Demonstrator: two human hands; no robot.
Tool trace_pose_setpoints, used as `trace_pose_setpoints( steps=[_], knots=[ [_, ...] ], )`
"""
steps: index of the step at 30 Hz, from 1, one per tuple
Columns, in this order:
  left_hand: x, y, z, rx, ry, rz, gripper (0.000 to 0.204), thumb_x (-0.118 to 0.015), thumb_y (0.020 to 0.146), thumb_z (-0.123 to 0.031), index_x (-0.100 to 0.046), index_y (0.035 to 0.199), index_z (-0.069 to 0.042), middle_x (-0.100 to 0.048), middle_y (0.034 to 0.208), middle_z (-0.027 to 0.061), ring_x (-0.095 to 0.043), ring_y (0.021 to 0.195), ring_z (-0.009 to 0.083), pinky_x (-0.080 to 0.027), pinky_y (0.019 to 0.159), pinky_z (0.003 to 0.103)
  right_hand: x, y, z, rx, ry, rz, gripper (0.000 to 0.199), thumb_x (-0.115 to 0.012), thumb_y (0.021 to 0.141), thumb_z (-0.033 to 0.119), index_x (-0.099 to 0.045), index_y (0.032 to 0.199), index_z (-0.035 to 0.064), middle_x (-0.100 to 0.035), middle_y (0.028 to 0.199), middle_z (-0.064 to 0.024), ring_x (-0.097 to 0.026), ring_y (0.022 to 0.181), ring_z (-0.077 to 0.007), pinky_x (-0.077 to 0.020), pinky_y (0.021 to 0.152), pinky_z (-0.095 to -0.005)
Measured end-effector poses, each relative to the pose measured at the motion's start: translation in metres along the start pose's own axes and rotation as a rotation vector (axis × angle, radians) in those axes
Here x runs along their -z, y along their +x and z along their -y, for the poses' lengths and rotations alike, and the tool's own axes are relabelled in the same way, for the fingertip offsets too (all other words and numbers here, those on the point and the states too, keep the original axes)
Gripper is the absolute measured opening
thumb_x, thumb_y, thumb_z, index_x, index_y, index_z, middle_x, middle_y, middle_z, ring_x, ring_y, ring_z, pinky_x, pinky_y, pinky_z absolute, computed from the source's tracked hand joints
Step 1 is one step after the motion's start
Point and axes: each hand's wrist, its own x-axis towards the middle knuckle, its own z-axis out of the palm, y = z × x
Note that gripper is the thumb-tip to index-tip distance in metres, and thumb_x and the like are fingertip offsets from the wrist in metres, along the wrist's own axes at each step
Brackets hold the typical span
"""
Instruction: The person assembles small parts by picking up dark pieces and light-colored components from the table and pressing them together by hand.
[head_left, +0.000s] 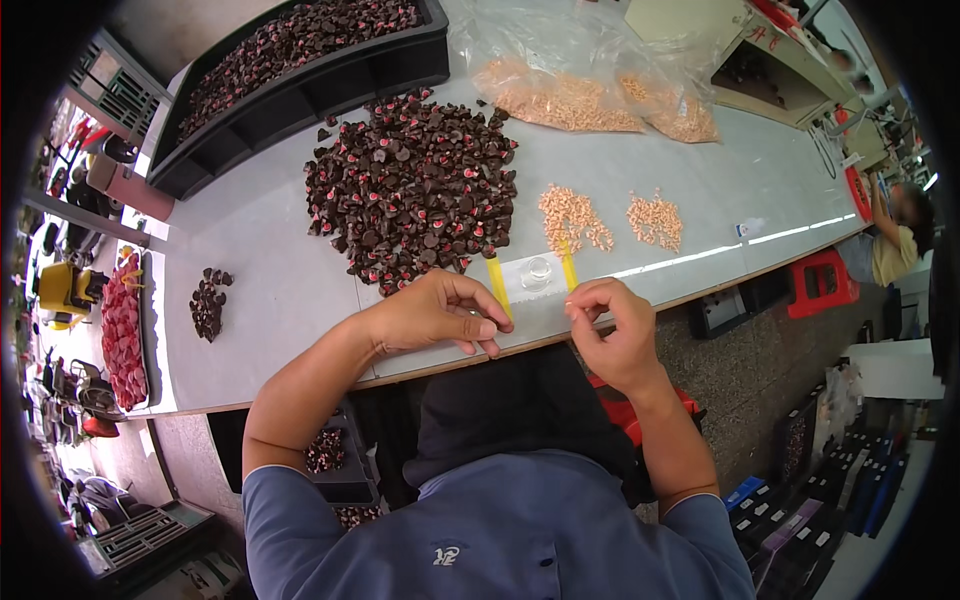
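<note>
My left hand is at the table's front edge, beside the large heap of small dark-brown knob-like pieces, some showing red-and-white faces. Its fingers curl loosely inward with the thumb near the index finger; whatever they hold is hidden. Facing it, my right hand pinches thumb and index finger together, with a tiny pale-orange piece at the tips. Between the hands and slightly farther back, a small clear round dish sits on a white patch bordered by two yellow tape strips. Two little piles of pale-orange pieces lie beyond.
A long black crate full of dark pieces stands at the back left. Clear plastic bags of pale-orange pieces lie at the back. Left are a small dark pile, a pink bottle and a tray of red pieces. A red stool stands right.
</note>
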Motion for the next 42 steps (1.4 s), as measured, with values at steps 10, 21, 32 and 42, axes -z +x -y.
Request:
trace_pose_setpoints(
  steps=[10, 21, 32, 42],
  knots=[
    [-0.002, 0.0, 0.003, 0.017, -0.104, 0.022, 0.021, -0.069, 0.093, -0.012, -0.067, 0.107, 0.004, -0.072, 0.105, 0.0128, -0.072, 0.087, 0.0193, -0.059, 0.073, 0.028, -0.034, 0.014, 0.021, 0.274, -0.155, 0.212, 0.022, -0.074, 0.078, -0.004, -0.063, 0.096, 0.0009, -0.069, 0.083, -0.012, -0.068, 0.068, -0.0271, -0.0534, 0.058, -0.0336],
    [-0.001, 0.0, 0.006, 0.027, -0.171, -0.023, 0.022, -0.069, 0.094, -0.013, -0.066, 0.108, 0.004, -0.071, 0.097, 0.0115, -0.073, 0.086, 0.0176, -0.059, 0.073, 0.025, -0.055, 0.0, 0.032, 0.327, -0.296, 0.001, 0.02, -0.071, 0.08, -0.005, -0.062, 0.098, -0.0001, -0.07, 0.084, -0.0133, -0.07, 0.071, -0.0271, -0.0555, 0.063, -0.0334],
    [-0.003, -0.001, 0.001, 0.044, -0.061, 0.022, 0.021, -0.07, 0.093, -0.014, -0.067, 0.103, 0.004, -0.071, 0.093, 0.0108, -0.072, 0.082, 0.0159, -0.058, 0.069, 0.024, -0.035, 0.015, 0.026, 0.139, -0.136, 0.306, 0.013, -0.072, 0.08, 0.0, -0.061, 0.086, 0.0049, -0.062, 0.062, -0.0044, -0.062, 0.052, -0.0181, -0.0467, 0.047, -0.0293],
    [-0.001, -0.001, 0.003, 0.05, -0.061, 0.044, 0.022, -0.07, 0.093, -0.015, -0.068, 0.102, 0.004, -0.071, 0.092, 0.0106, -0.072, 0.081, 0.0156, -0.058, 0.069, 0.024, -0.036, 0.016, 0.021, 0.178, -0.131, 0.331, 0.013, -0.073, 0.079, 0.0, -0.062, 0.084, 0.0061, -0.057, 0.057, -0.0025, -0.056, 0.047, -0.0175, -0.0411, 0.045, -0.03]
  ],
)
